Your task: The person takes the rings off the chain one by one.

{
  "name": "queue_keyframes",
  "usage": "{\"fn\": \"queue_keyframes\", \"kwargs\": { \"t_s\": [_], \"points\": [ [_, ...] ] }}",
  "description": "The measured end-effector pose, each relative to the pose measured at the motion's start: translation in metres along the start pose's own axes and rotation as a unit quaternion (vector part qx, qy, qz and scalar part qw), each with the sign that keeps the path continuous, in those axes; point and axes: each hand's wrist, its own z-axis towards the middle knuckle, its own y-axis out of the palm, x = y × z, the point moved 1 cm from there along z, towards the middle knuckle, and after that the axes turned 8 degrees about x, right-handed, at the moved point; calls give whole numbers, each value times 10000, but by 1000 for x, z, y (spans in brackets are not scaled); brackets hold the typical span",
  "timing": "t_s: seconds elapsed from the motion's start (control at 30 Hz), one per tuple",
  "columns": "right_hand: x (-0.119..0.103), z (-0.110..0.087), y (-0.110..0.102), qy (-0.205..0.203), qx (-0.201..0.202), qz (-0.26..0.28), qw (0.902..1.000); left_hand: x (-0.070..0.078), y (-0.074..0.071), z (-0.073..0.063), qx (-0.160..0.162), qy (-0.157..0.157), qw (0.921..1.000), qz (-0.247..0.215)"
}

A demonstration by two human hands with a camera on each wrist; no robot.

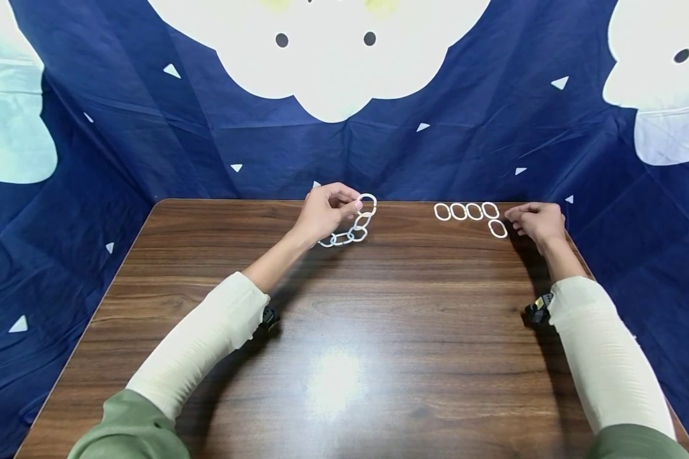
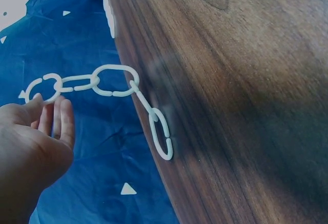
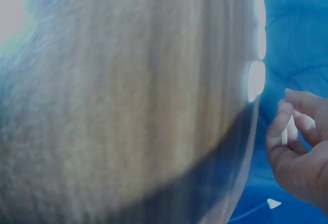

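Observation:
At the far edge of the table, my left hand [image 1: 326, 211] pinches the top end link of a white plastic chain [image 1: 363, 220]. From thumb and fingertips the chain sags down and left, several oval links joined. In the left wrist view the pinched link [image 2: 51, 76] shows a small gap in its rim. My right hand [image 1: 536, 223] is at the far right with thumb and fingertips together; a white sliver, like part of a link [image 3: 285, 136], shows between its fingers in the right wrist view. Just left of it lie loose white links [image 1: 490, 210].
The loose links form a row along the far table edge, with one link [image 1: 497, 229] lying in front. Behind the brown wooden table [image 1: 413, 306] hangs a blue cloth [image 1: 390, 159] with white shapes, wrapping both sides. Light glares on the tabletop's middle.

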Motion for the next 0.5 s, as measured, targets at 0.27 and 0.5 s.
{"fn": "queue_keyframes", "kwargs": {
  "t_s": [0.27,0.5],
  "points": [
    [-25,-1,9,-304,-83,-115,9994,0,-1,-1,-43,-18,10000,-2],
    [-50,-10,21,-678,-207,-588,9957,0,-1,-1,-83,23,10000,16]
  ]
}}
